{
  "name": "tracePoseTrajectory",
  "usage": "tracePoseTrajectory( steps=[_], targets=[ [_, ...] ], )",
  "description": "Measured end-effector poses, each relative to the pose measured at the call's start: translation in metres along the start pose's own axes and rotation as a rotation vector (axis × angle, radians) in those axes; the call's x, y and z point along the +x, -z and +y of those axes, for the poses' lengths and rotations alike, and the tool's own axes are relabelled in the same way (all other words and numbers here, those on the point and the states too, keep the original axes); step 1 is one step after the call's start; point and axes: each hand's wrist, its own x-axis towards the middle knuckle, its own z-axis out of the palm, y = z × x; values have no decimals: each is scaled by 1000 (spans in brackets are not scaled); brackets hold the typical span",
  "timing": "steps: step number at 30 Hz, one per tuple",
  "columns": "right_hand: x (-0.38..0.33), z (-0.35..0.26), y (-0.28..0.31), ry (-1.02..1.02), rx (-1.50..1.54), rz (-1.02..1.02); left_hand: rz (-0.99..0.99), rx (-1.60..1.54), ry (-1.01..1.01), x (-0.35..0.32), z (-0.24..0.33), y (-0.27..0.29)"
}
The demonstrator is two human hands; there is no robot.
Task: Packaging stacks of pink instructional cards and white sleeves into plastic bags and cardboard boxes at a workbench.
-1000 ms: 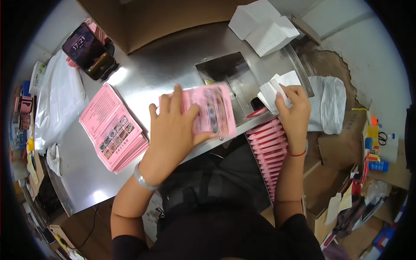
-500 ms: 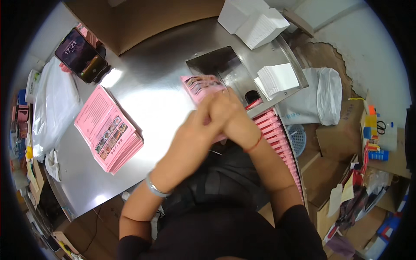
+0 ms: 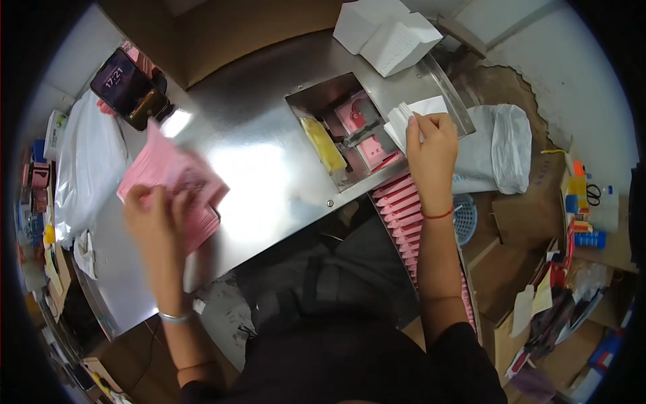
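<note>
My left hand (image 3: 158, 215) is on the pink printed sheets (image 3: 145, 161) at the left of the steel table, its fingers gripping the top sheet, which is bent up and smeared by motion. At the table's right end, my right hand (image 3: 433, 151) pinches white paper slips (image 3: 398, 124) between thumb and fingers at their stack. A recessed opening (image 3: 293, 113) in the tabletop lies beside my right hand. Inside it are a metal bar (image 3: 363, 135), pink pieces (image 3: 370, 153) and a yellow strip (image 3: 323, 145). A row of folded pink packets (image 3: 404, 222) runs below my right wrist.
A phone (image 3: 129, 87) stands at the far left by a white plastic bag (image 3: 91, 161). White paper stacks (image 3: 402, 44) sit at the back right. A cardboard box (image 3: 222, 34) borders the far edge. A blue basket (image 3: 465, 219) and cartons (image 3: 528, 202) are at the right.
My hands have parted from the folded pink sheet they held together. The left went to the pink stack, the right to the white slips. The folded pink sheet is gone from above the opening.
</note>
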Motion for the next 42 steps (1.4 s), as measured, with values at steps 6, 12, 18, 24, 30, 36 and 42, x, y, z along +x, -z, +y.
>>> tracePoseTrajectory(
  steps=[6, 12, 18, 24, 30, 36, 42],
  targets=[
    [5, 20, 8, 39, 278, -94, -159, -395, -405, -28, 135, -38],
    [-41, -98, 51, 748, 679, -479, -189, -225, -408, -25, 91, -36],
    [-32, -108, -12, 452, 302, -211, -205, -403, -250, -26, 100, -35],
    [-6, -26, 14, -15, 231, 110, -135, -58, -285, -4, 117, -20],
    [-11, -5, -10, 42, 35, 17, -224, -19, -503, 23, 117, -20],
    [-2, 35, 2, 35, 392, -82, -171, -275, -382, -31, 122, -31],
    [-89, -106, 39, 598, 573, -245, -328, -607, -256, -6, 97, -40]
  ],
)
